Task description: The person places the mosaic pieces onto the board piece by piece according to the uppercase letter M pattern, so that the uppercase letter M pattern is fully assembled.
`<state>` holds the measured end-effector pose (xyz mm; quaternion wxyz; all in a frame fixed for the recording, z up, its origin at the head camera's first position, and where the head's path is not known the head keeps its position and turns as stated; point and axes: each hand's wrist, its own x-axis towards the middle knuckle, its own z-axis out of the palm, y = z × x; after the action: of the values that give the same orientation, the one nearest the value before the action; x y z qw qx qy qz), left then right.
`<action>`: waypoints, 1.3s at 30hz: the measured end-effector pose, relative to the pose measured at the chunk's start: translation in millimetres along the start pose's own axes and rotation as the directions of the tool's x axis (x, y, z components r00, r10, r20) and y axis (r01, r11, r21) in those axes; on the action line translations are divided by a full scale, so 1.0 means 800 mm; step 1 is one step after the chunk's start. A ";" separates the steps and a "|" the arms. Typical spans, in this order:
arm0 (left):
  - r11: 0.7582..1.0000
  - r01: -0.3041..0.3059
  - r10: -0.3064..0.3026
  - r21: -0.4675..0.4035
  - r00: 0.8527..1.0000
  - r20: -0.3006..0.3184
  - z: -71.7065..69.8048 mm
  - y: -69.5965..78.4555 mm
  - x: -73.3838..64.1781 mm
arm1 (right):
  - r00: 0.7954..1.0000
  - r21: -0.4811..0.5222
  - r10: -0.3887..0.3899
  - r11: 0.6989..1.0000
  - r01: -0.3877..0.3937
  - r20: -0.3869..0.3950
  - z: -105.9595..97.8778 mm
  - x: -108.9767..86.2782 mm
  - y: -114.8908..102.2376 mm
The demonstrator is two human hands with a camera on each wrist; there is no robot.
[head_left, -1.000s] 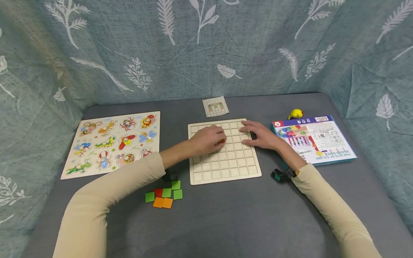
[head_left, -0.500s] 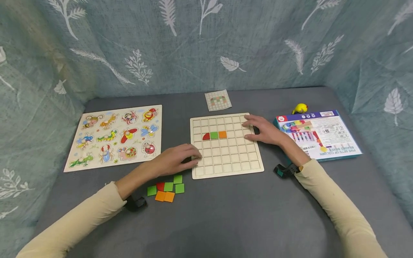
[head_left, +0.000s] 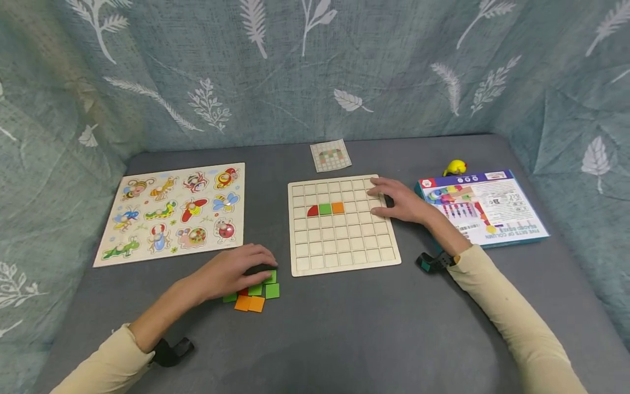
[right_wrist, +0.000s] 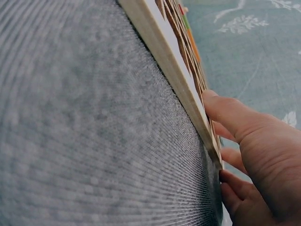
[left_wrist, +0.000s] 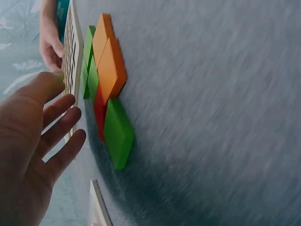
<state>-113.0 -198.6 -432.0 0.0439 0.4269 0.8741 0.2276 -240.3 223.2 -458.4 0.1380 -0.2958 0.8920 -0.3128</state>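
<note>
My left hand (head_left: 228,273) hovers over a loose group of coloured square tiles, its fingers relaxed with nothing between them. Among these are two orange tiles (head_left: 248,303), several green tiles (head_left: 272,290) and a red piece (left_wrist: 99,115), partly covered by the hand in the head view. My right hand (head_left: 401,202) rests with spread fingers on the right edge of a wooden grid board (head_left: 344,249). In one row of the board lie a red quarter-round piece (head_left: 313,211), a green tile (head_left: 325,209) and an orange tile (head_left: 337,208), side by side.
Behind the board lies a small pattern card (head_left: 331,155). An insect picture puzzle (head_left: 169,213) sits at the left. On the right are a flat game box (head_left: 484,210) and a small yellow toy (head_left: 455,167). A leaf-patterned curtain (head_left: 280,82) hangs at the back.
My left hand has let go of the orange tile on the board and moved left and toward me, over the loose tiles. The right hand has stayed at the board's edge.
</note>
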 end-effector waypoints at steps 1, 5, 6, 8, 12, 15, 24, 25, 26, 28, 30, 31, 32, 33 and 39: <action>1.000 -0.001 0.001 -0.005 1.000 0.000 0.002 0.001 -0.002 | 1.000 0.002 0.004 1.000 -0.004 0.002 0.000 0.000 0.000; 1.000 -0.018 0.018 -0.010 1.000 -0.006 0.010 0.004 -0.003 | 1.000 0.008 0.013 1.000 -0.013 -0.002 0.000 -0.001 -0.001; 1.000 -0.026 0.026 -0.010 1.000 -0.012 0.011 0.004 -0.003 | 1.000 0.011 0.012 1.000 -0.012 -0.002 0.000 -0.001 -0.002; 0.999 -0.037 0.037 -0.006 0.999 -0.026 0.013 0.005 -0.004 | 1.000 0.011 0.008 1.000 -0.008 0.001 0.000 0.000 -0.003; 0.999 -0.048 0.048 0.003 0.998 -0.044 0.016 0.006 -0.005 | 1.000 0.008 0.011 1.000 -0.011 0.003 0.000 0.000 -0.005; 0.998 -0.054 0.054 0.011 0.997 -0.046 0.016 0.006 -0.006 | 1.000 -0.005 0.017 1.000 -0.017 0.001 0.000 0.001 -0.005; 0.999 -0.051 0.051 0.013 0.998 -0.031 0.015 0.007 -0.005 | 1.000 -0.019 0.012 1.000 -0.012 -0.003 0.001 0.001 -0.004; 0.999 -0.049 0.049 0.013 0.998 -0.029 0.015 0.007 -0.005 | 1.000 -0.013 0.011 1.000 -0.012 -0.004 0.000 0.001 -0.004; 0.999 -0.048 0.049 0.014 0.998 -0.028 0.015 0.007 -0.005 | 1.000 -0.016 0.010 1.000 -0.010 -0.004 0.001 0.001 -0.004; 0.999 -0.045 0.045 0.012 0.999 -0.025 0.015 0.006 -0.004 | 1.000 -0.012 0.009 1.000 -0.009 -0.004 0.001 0.000 -0.005; 0.999 -0.042 0.043 0.010 0.999 -0.023 0.015 0.006 -0.004 | 1.000 -0.011 0.011 1.000 -0.011 -0.003 0.001 0.000 -0.005; 0.999 -0.044 0.044 0.010 0.999 -0.026 0.015 0.005 -0.004 | 1.000 -0.011 0.012 1.000 -0.012 -0.002 0.001 0.000 -0.004; 0.999 -0.045 0.045 0.008 0.999 -0.028 0.016 0.005 -0.004 | 1.000 -0.010 0.013 1.000 -0.013 -0.001 0.001 0.000 -0.004; 0.999 -0.046 0.046 0.008 0.998 -0.030 0.016 0.005 -0.004 | 1.000 -0.005 0.015 1.000 -0.015 0.000 0.001 0.000 -0.005; 0.998 -0.069 0.070 0.007 0.996 -0.049 0.018 0.001 -0.005 | 1.000 0.000 0.017 1.000 -0.017 0.000 0.001 0.000 -0.005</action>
<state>-106.1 -195.8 -444.5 0.0132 0.4513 0.8602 0.2369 -238.1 220.7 -456.6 0.1406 -0.2884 0.8945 -0.3115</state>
